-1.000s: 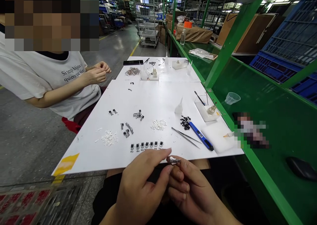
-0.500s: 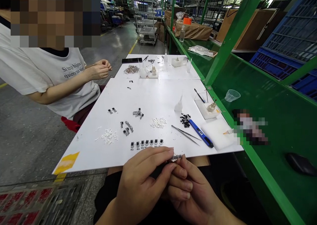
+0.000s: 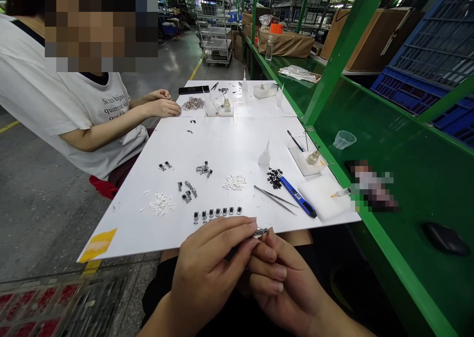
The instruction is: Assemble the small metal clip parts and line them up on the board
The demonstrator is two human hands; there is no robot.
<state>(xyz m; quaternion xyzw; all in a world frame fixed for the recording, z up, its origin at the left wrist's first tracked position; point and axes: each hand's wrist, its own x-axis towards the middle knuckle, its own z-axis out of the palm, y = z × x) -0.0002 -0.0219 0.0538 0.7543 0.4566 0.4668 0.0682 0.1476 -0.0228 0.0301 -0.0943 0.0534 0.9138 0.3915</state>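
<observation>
The small part (image 3: 261, 232) in my fingers (image 3: 235, 227) had a metallic glint. The white tabletop (image 3: 218, 142) looked smooth, with a soft sheen; the tweezers (image 3: 266, 193) were shiny metal, the blue cutter (image 3: 297, 197) glossy plastic. I saw cloudy plastic in the squeeze bottle (image 3: 264, 156), clear thin plastic in the cup (image 3: 344, 140), and matt cloth in my co-worker's shirt (image 3: 83, 107).

The left forearm (image 3: 166, 322) slants in from 7 o'clock, the left hand (image 3: 211, 265) arched over, fingertips pinched toward its thumb, aiming about 2 o'clock; the right forearm (image 3: 333, 317) enters from 5 o'clock, the right hand's (image 3: 281, 273) fingers curled close beside.
</observation>
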